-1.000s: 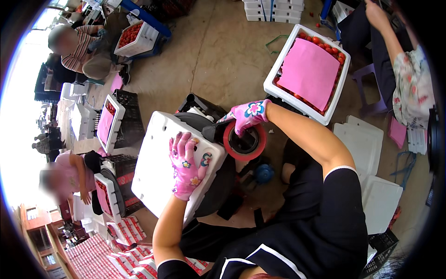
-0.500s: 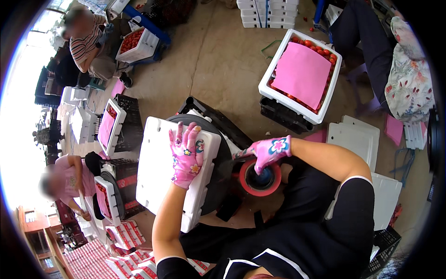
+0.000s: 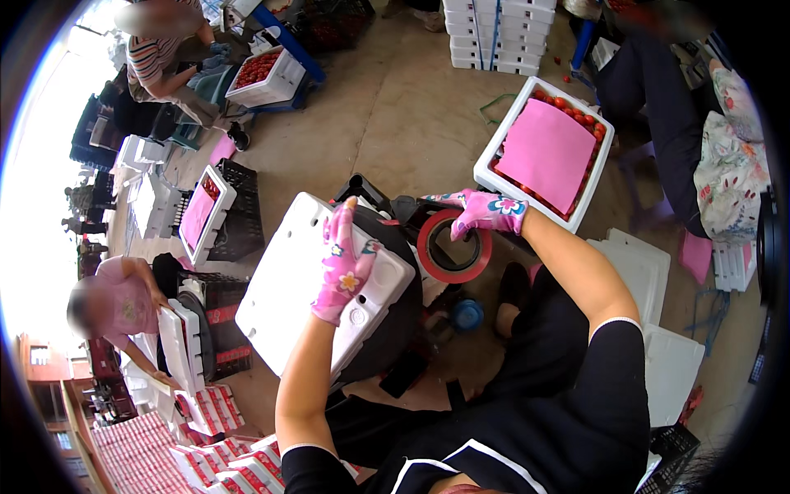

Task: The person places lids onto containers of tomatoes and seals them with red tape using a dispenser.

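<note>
A white foam box (image 3: 284, 284) sits tilted across a round black disc (image 3: 403, 313), in front of the person and a little to the left. The left grip (image 3: 344, 267), a hand in a pink flowered glove, is unclenched, its palm down and its fingers stretched out over the right part of the box. The right grip (image 3: 490, 212), gloved the same way, is closed around a tape dispenser (image 3: 403, 210), with the thumb in the ring of its red roll (image 3: 484, 259). The dispenser is just right of the box; whether tape touches the box cannot be told. Farther off to the right, another foam box (image 3: 506, 125) holds red tomatoes (image 3: 576, 111) under a pink sheet (image 3: 547, 156). A stack of white boxes (image 3: 498, 37) stands on the far floor (image 3: 395, 115). White lids (image 3: 671, 370) lie on the near right, and at the left a co-worker (image 3: 123, 296) in pink bends by a white box (image 3: 179, 350).
</note>
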`<control>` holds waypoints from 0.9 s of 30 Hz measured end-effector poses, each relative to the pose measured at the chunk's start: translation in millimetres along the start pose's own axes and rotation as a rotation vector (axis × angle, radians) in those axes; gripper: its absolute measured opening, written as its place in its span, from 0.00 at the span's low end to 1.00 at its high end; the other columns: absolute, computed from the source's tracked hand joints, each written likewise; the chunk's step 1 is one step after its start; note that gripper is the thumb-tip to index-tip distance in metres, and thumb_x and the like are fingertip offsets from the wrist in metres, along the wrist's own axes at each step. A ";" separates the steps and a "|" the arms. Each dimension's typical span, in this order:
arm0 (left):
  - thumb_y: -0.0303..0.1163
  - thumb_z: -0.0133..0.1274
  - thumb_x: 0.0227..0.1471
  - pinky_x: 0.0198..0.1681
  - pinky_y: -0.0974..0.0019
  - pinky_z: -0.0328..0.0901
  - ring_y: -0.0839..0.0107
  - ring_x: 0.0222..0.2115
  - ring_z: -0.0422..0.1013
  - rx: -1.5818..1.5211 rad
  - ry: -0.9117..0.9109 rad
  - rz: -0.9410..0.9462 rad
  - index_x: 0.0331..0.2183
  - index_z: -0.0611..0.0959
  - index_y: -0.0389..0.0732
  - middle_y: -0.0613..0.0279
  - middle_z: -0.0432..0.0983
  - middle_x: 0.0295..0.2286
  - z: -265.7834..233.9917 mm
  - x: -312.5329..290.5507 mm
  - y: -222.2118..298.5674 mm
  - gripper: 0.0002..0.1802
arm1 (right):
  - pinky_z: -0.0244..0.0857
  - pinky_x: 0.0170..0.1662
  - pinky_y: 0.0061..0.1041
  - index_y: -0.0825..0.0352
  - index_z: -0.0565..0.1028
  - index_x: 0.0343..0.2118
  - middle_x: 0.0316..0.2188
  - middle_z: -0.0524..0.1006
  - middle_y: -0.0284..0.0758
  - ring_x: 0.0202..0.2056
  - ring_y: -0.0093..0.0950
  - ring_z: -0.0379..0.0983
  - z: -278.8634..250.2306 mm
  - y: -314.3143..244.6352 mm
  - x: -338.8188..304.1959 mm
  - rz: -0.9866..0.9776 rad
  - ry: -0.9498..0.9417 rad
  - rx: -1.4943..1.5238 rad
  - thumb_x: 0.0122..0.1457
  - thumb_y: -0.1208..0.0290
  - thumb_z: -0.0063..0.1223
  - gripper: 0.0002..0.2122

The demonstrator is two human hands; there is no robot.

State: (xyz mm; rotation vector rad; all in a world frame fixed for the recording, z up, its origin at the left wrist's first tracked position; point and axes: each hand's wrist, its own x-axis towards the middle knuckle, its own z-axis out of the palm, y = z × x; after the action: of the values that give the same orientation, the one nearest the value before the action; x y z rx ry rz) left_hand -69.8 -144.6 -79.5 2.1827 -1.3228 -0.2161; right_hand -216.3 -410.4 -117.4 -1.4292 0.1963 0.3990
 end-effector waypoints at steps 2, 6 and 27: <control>0.25 0.55 0.47 0.66 0.55 0.44 0.50 0.62 0.53 0.063 0.082 -0.042 0.63 0.57 0.36 0.46 0.58 0.60 -23.2 12.1 -20.0 0.43 | 0.67 0.39 0.18 0.66 0.62 0.63 0.34 0.79 0.30 0.33 0.16 0.71 5.7 -24.7 12.0 -0.026 0.010 -0.072 0.46 0.75 0.58 0.37; 0.42 0.53 0.54 0.63 0.45 0.46 0.50 0.60 0.56 0.457 0.265 -0.240 0.60 0.63 0.37 0.48 0.63 0.57 -45.4 28.1 -104.4 0.36 | 0.66 0.38 0.18 0.65 0.62 0.64 0.36 0.78 0.28 0.32 0.16 0.71 -7.2 -40.8 70.0 -0.179 0.008 -0.189 0.47 0.74 0.58 0.36; 0.25 0.50 0.44 0.51 0.54 0.63 0.49 0.44 0.71 0.148 -0.035 0.151 0.60 0.63 0.31 0.48 0.74 0.47 -24.1 33.1 -63.3 0.39 | 0.68 0.43 0.23 0.62 0.66 0.62 0.37 0.80 0.37 0.36 0.22 0.74 -22.5 -17.4 127.5 -0.021 -0.218 -0.204 0.41 0.69 0.62 0.38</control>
State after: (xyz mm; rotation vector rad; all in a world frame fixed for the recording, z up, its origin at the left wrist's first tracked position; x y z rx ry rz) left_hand 4.9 -141.6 -89.3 2.1948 -1.5598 -0.1007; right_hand -90.2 -415.0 -151.2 -1.5733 -0.0373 0.5664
